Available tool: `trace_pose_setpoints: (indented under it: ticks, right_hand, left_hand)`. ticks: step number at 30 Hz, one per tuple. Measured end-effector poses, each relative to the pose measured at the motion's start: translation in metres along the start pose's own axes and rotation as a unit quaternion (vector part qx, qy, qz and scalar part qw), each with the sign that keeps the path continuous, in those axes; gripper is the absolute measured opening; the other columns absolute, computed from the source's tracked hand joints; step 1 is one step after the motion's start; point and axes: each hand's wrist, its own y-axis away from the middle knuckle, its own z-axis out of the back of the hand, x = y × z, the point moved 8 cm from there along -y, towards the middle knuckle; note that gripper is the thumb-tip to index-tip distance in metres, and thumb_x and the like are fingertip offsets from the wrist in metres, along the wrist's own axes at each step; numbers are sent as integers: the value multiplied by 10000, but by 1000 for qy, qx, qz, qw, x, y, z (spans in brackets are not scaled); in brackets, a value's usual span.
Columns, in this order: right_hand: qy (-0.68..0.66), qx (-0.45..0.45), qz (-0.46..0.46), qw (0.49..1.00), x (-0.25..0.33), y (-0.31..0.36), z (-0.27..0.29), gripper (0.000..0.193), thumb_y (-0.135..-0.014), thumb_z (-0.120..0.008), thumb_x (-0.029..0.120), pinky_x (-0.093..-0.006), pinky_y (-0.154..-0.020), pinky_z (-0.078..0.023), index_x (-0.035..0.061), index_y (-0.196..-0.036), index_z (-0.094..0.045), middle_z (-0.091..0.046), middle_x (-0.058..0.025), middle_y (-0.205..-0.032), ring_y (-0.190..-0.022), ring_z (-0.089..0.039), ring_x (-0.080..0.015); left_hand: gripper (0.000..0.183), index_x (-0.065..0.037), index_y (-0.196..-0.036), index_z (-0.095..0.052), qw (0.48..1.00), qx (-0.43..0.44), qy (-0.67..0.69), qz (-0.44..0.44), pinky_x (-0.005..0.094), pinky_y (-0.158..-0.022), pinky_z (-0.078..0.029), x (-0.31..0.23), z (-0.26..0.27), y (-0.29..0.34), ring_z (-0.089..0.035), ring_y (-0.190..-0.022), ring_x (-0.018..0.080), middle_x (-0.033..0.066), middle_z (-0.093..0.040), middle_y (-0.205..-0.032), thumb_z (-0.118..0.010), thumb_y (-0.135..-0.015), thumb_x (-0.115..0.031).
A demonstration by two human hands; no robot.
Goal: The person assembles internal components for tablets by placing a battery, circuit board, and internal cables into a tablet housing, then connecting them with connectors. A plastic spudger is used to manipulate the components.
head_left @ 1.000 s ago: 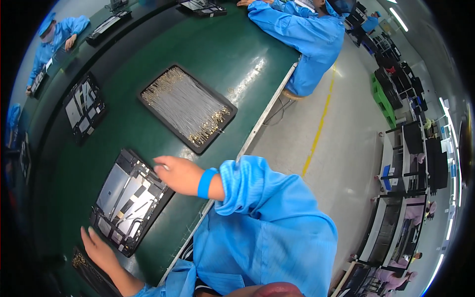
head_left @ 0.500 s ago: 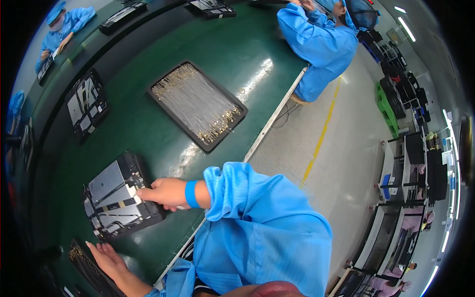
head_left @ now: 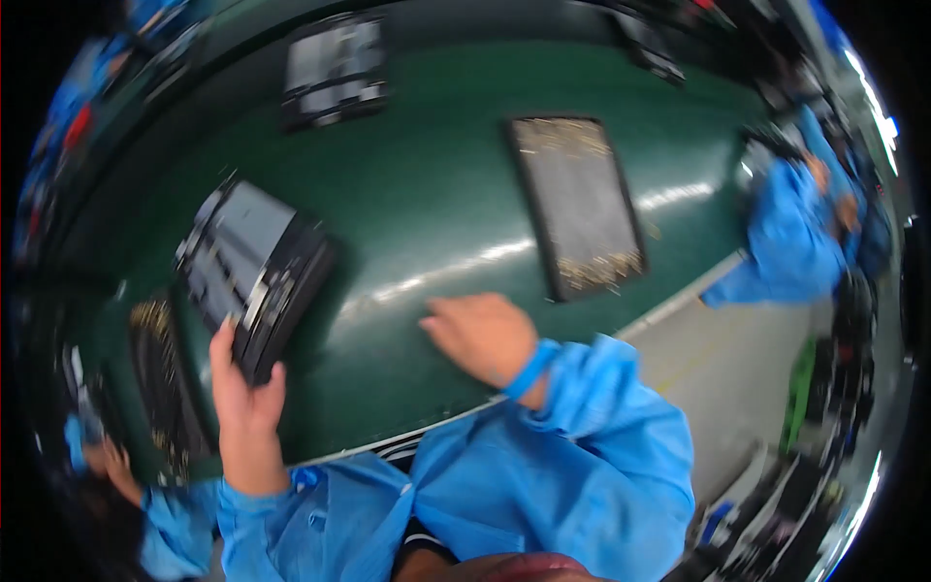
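Observation:
My left hand (head_left: 250, 412) is closed on the near corner of a black-cased electronic device (head_left: 254, 233), its thumb on the right side wall and its fingers over the top. The device has its insides exposed: grey flat panels, black strips and small metal parts. It stands slightly tilted over the green table. My right hand (head_left: 485, 335), blurred by motion, is above the table to the right of the device. Its fingers point left, loosely bent, and nothing shows in them. Beyond it lies a black tray (head_left: 536, 213) of thin grey cables with gold-coloured ends (head_left: 601, 272).
A second black tray (head_left: 194, 407) with gold-tipped cables sits left of my left hand. Another open device (head_left: 335, 68) lies at the back of the green table (head_left: 427, 175). Co-workers in blue are at the right (head_left: 790, 233) and lower left, where a hand (head_left: 118, 470) shows.
The view has turned, so the table and trays appear rotated. My right hand has come off the device and moved right. My left hand has gone from beside the device to its near corner.

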Motion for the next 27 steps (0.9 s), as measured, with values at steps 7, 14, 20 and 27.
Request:
trace_pose_setpoints:
  ticks: [7,14,20,27]
  right_hand:
    - [147,-157,144,966,10,14,1,168,-625,-641,112,-276,-533,-428,120,-775,-566,-531,-12,-689,-597,-489,-191]
    - [150,-174,149,962,8,10,1,163,-616,-646,124,-273,-521,-424,128,-766,-580,-530,-3,-705,-593,-483,-192]
    - [147,-159,130,968,0,8,7,172,-609,-650,118,-271,-485,-406,131,-759,-569,-525,1,-704,-569,-470,-185]
    - [132,-144,124,973,-3,6,5,166,-609,-653,118,-257,-456,-391,130,-748,-563,-529,9,-701,-542,-458,-166]
  left_hand:
    - [156,-134,-810,-505,990,-25,105,-89,275,-556,-417,-49,-23,-72,-518,-701,119,-12,-562,-764,-523,-768,-284]
    - [630,-15,-1271,-162,980,-66,176,-59,420,-910,-350,-87,-48,-164,-330,-1142,295,161,-222,-1298,-438,-827,-368]
    - [753,-20,-1288,29,985,87,135,-59,427,-980,-225,-53,-139,-171,-109,-1235,320,166,-1,-1351,-469,-820,-335]
    - [528,-29,-1204,-307,989,-11,129,-76,356,-902,-326,-59,-167,-171,-332,-1103,265,157,-286,-1228,-541,-793,-263]
